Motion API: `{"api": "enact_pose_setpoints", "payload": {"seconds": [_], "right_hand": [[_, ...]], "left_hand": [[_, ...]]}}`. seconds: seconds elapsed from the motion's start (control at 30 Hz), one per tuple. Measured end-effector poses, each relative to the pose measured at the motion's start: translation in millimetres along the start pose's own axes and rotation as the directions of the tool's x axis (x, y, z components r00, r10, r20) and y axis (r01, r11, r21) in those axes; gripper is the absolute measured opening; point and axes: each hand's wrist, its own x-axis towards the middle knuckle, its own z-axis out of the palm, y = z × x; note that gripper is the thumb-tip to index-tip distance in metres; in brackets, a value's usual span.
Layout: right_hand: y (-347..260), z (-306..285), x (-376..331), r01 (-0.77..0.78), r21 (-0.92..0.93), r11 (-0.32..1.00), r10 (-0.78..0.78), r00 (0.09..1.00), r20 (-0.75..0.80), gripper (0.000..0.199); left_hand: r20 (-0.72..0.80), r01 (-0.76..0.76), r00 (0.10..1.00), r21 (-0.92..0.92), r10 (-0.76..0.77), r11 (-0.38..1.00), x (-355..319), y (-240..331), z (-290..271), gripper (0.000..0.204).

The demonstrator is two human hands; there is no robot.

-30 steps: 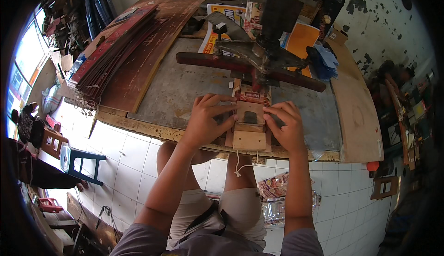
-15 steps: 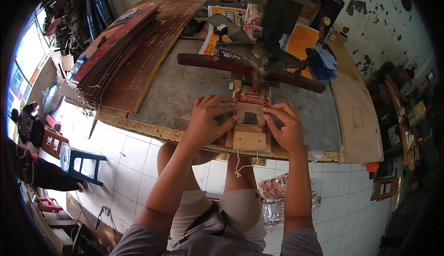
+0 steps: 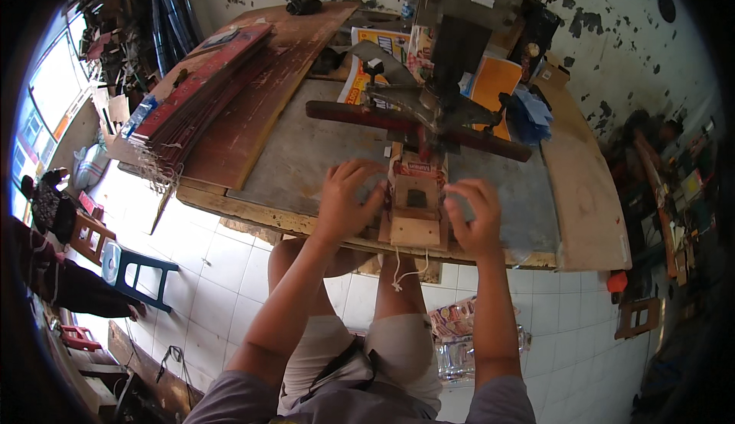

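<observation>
While pressed to either side of a small wooden jig (image 3: 416,213) at the bench's (image 3: 306,156) near edge: left hand (image 3: 346,200) with fingers (image 3: 366,173) curled against its left flank, right hand (image 3: 473,221) half-curled, touching its right edge. Just beyond the fingertips, a machine (image 3: 452,49) over a red bar (image 3: 360,115). Below, white string (image 3: 400,265) dangling.

The jig (image 3: 416,211) looks like raw, matt wood with a bit of printed paper stuck at its top. The bench top (image 3: 306,152) is dull grey sheet, scuffed and stained, with a rough wooden edge. The boards (image 3: 207,87) on the left look like dark reddish wood, slightly glossy. The floor tiles (image 3: 230,271) are shiny white. The wall (image 3: 597,18) is peeling, flaky paint.
</observation>
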Motion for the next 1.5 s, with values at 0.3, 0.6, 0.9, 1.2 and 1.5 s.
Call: {"api": "enact_pose_setpoints", "payload": {"seconds": [0.3,0.6,0.9,1.2,1.5], "right_hand": [[-71,7,-39,0.022,-0.131,0.991,0.013,0.965,0.263,0.039],[-63,3,-53,-0.029,0.041,0.999,0.021,0.983,0.183,0.039],[-2,-55,-103,-0.191,-0.183,0.965,0.151,0.966,-0.210,0.033],[19,-58,-107,-0.159,-0.306,0.939,0.097,0.973,-0.209,0.030],[23,-60,-107,-0.113,-0.261,0.959,0.066,0.981,-0.181,0.040]], "left_hand": [[0.007,-0.035,0.999,0.195,0.034,0.980,-68,13,-9,0.040],[0.072,-0.089,0.995,0.338,0.068,0.937,-147,-3,-5,0.059],[0.127,-0.121,0.988,0.289,0.088,0.949,-136,28,12,0.065],[0.354,-0.232,0.928,0.306,0.116,0.923,-109,86,60,0.070],[0.363,-0.220,0.925,0.281,0.108,0.934,-106,89,58,0.072]]}}
